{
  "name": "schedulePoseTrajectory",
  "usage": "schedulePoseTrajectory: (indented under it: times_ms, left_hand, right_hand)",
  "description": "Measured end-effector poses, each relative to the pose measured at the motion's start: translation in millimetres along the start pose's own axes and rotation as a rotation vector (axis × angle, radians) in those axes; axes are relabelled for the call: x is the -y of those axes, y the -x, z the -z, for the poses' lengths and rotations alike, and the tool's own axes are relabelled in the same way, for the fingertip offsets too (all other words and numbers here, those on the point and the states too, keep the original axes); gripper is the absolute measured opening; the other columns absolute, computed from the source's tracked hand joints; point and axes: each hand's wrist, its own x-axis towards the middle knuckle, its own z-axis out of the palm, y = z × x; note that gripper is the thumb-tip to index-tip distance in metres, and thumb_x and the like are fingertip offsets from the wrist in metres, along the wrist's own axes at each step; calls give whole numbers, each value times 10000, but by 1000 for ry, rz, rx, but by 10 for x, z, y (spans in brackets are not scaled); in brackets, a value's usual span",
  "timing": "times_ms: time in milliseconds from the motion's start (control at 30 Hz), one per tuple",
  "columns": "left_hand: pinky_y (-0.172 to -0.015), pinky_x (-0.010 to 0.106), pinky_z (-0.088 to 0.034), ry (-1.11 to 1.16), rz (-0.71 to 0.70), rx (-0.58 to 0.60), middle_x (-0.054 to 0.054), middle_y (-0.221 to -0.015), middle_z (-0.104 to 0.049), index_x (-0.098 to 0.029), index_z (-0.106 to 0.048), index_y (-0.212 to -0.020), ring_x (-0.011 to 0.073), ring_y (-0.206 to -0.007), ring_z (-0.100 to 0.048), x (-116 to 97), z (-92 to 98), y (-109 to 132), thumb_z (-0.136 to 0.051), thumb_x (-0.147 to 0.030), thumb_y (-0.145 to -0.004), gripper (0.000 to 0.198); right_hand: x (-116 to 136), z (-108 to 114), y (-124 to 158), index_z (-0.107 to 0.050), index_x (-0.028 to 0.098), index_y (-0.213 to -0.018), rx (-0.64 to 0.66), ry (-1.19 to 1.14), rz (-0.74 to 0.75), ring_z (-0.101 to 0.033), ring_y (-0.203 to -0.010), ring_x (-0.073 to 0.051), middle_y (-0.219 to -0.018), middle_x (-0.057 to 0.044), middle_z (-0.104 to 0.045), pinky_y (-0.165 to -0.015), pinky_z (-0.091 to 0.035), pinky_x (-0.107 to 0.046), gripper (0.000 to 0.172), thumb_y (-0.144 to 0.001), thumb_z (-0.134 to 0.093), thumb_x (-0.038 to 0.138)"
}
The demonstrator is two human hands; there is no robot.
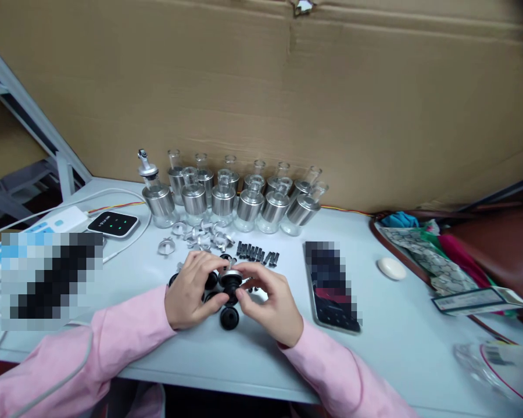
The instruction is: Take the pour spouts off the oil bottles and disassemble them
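Note:
Between both hands, a silver-topped black stopper piece [231, 280] is held upright near the front middle of the table. My left hand [196, 290] grips it from the left with thumb and fingers. From the right, my right hand [270, 299] pinches the same piece. Below it lies a round black part [229, 318], and more black parts sit partly hidden behind my left hand. Silver metal parts [203, 237] are piled just beyond the hands. Short black tubes [250, 252] lie in a row to the right of that pile.
Several glass bottles with metal sleeves [250, 203] line the back; the leftmost bottle [158, 200] has a pourer. A phone [333, 287], white oval object [391, 268] and bag [492, 255] are right. A small device [113, 224], power strip [65, 220] and cables are left.

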Motion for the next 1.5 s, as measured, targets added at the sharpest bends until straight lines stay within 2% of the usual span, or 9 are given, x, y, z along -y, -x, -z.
schedulePoseTrajectory:
  times_ms: [133, 267, 533, 867, 1033, 1233, 1500]
  left_hand:
    - [-677, 345, -304, -44, 53, 78, 26, -707, -474, -161, -458, -859, 173, -678, -438, -1, 47, -16, -362, -299, -843, 169]
    - [-654, 346, -280, -47, 28, 128, 6, -631, -431, -151, -465, -781, 161, -614, -400, 3, 76, -29, -377, -303, -779, 176]
    - [-620, 324, -251, -113, 8, 156, 0, -558, -433, -167, -423, -619, 152, -581, -376, -11, 84, -25, -412, -288, -724, 161]
    - [-604, 324, -245, -112, 10, 112, -11, -505, -413, -177, -403, -585, 143, -537, -347, -25, 42, -5, -405, -256, -651, 103]
    - [-599, 330, -250, -110, 1, 123, -21, -486, -392, -189, -350, -549, 138, -520, -338, -27, 26, 7, -413, -253, -611, 109]
    - [-605, 328, -238, -105, -21, 85, -32, -468, -372, -189, -317, -541, 130, -509, -325, -35, 20, 19, -416, -257, -623, 145]
    - [-624, 316, -230, -104, -24, 72, -39, -482, -376, -180, -340, -551, 122, -515, -327, -69, 2, 42, -423, -232, -656, 144]
  right_hand:
    - [-19, 13, -5, -584, 192, -962, 17, 39, -8, -584, -693, -122, -887, -45, -638, -665, -522, -256, 240, -723, -575, 179]
    - [-13, 10, -4, -595, 184, -976, 66, 69, -6, -596, -693, -128, -874, -55, -642, -669, -524, -266, 254, -722, -587, 201]
    - [16, -5, -5, -582, 205, -1023, 122, 81, 66, -591, -756, -141, -882, -51, -614, -679, -527, -273, 360, -678, -536, 110]
    - [-11, -27, 2, -553, 198, -998, 139, 163, 95, -573, -695, -133, -818, -35, -610, -679, -492, -263, 354, -655, -537, 115]
    - [-19, -59, 3, -543, 198, -933, 151, 231, 118, -523, -606, -112, -707, 4, -545, -598, -452, -227, 321, -624, -530, 110]
    - [-19, -58, 15, -556, 190, -863, 140, 243, 136, -467, -541, -97, -609, 36, -479, -545, -404, -208, 270, -603, -527, 121]
    - [-6, -58, 25, -553, 188, -759, 123, 253, 127, -464, -500, -82, -565, 49, -488, -514, -388, -185, 196, -580, -499, 130]
